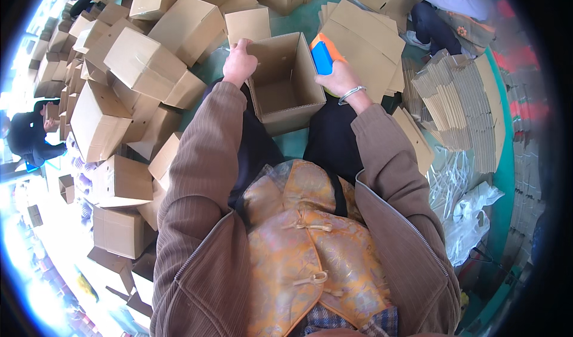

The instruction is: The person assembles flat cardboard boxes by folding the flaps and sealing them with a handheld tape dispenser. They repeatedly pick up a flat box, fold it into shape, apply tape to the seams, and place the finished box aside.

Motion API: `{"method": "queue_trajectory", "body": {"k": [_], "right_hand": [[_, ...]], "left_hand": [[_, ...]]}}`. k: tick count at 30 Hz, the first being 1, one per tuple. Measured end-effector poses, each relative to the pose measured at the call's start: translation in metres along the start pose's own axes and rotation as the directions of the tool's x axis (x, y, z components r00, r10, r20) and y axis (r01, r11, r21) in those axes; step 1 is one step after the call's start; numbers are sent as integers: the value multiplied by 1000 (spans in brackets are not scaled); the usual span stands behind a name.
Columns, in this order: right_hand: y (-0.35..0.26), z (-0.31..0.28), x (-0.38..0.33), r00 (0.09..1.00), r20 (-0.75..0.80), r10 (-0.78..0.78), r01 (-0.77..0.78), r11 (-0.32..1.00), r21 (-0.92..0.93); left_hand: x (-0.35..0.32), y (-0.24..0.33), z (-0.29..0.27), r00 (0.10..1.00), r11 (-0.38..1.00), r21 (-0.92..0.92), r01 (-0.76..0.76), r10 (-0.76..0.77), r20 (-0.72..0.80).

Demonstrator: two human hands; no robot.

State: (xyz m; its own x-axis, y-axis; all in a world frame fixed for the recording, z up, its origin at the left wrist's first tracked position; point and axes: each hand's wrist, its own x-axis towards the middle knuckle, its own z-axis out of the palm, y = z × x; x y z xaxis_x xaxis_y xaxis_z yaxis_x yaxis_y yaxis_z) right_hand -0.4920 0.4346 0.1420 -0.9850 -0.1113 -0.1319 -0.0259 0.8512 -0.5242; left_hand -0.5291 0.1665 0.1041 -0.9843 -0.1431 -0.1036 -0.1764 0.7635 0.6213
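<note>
An open box (285,83) sits upright on the person's lap, above a green floor (298,14). The left hand (239,63) is closed over the box's left rim, fingers curled on the edge. The right hand (341,77) presses against the right wall and grips an orange and blue tape dispenser (324,53), just outside that wall. To do this well, I judge, the left hand should keep the box square and steady while the dispenser meets the wall flat. Made-up boxes (143,62) pile toward the floor's left edge; flat cardboard sheets (364,35) lie at right.
</note>
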Motion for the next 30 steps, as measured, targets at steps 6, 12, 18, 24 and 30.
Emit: {"method": "queue_trajectory", "body": {"k": [6,12,18,24,30], "right_hand": [[-20,-28,-72,998,-65,25,39,573,819],[-68,-4,-109,955,189,-227,-104,342,934],[-69,44,-58,996,-3,-86,61,679,732],[-58,88,-52,865,-435,-250,293,955,35],[-67,95,-42,819,-497,-286,298,953,-59]], "left_hand": [[-1,-1,1,1000,1000,4,6,-6,16],[1,-1,3,1000,999,41,-19,19,6],[-5,-6,6,996,995,35,-89,89,-6],[-8,-8,12,994,995,15,-95,96,-61],[-1,-20,14,985,979,-123,-165,156,-78]]}}
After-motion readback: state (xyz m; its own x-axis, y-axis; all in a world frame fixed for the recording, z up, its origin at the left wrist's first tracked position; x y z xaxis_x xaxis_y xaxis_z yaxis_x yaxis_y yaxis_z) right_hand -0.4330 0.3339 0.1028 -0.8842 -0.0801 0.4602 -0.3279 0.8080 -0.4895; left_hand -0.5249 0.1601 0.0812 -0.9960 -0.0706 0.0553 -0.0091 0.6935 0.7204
